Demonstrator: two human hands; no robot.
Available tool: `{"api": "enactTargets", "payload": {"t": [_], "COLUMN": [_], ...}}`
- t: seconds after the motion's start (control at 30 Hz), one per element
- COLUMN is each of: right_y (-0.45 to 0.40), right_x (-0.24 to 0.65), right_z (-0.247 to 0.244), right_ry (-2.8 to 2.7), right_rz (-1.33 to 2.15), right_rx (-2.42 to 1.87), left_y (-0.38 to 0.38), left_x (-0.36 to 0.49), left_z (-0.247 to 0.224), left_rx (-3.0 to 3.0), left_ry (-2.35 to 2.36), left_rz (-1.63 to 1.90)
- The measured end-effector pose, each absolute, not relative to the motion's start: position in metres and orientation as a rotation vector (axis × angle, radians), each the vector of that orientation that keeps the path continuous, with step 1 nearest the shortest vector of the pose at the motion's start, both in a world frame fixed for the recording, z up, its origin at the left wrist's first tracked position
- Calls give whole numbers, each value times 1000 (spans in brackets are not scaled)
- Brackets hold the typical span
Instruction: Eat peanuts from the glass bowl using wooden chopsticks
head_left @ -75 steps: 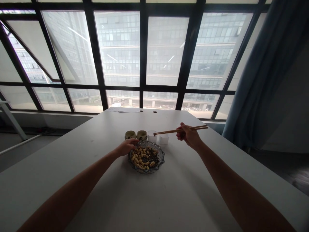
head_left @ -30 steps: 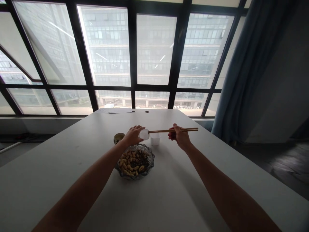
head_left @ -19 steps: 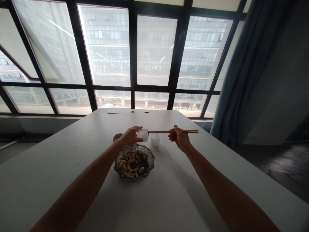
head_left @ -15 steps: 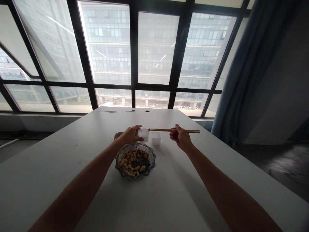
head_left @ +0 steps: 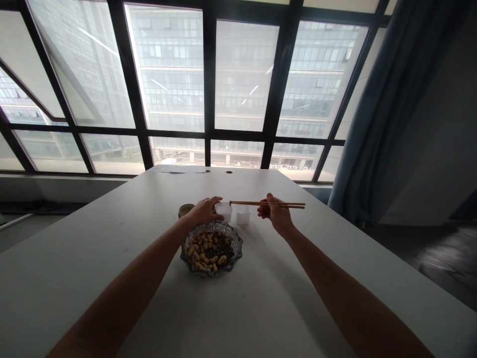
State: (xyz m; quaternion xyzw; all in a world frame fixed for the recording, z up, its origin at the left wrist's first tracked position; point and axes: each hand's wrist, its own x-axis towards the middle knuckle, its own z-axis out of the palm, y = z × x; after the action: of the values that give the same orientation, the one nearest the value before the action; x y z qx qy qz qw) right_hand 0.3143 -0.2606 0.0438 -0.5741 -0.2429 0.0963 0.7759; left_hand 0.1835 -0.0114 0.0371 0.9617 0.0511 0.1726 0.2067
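Lowered and turned upright since a second ago, the white cup seems, I judge, mouth-up under the tips; my left hand, half-curled, grips it. My right hand closes on chopsticks. Second cup: three o'clock; glass bowl: six.

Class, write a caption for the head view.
Left hand around a white cup, right hand holding chopsticks, glass bowl of peanuts nearer the camera.

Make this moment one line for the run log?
left hand: holding left white cup; right hand: holding chopsticks; right white cup: upright; glass bowl: peanuts inside
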Motion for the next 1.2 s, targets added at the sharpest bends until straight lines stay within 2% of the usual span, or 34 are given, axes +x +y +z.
{"api": "enactTargets", "payload": {"t": [0.5, 1.2], "right_y": [-250, -265], "right_x": [307, 305], "right_z": [31, 59], "right_ry": [-622, -598], "right_rz": [268, 230], "right_rx": [-1294, -1310], "left_y": [-11, -11], "left_x": [188, 187], "left_z": [31, 27], "left_rx": [2734, 2722], "left_ry": [252, 302], "left_rz": [420, 492]}}
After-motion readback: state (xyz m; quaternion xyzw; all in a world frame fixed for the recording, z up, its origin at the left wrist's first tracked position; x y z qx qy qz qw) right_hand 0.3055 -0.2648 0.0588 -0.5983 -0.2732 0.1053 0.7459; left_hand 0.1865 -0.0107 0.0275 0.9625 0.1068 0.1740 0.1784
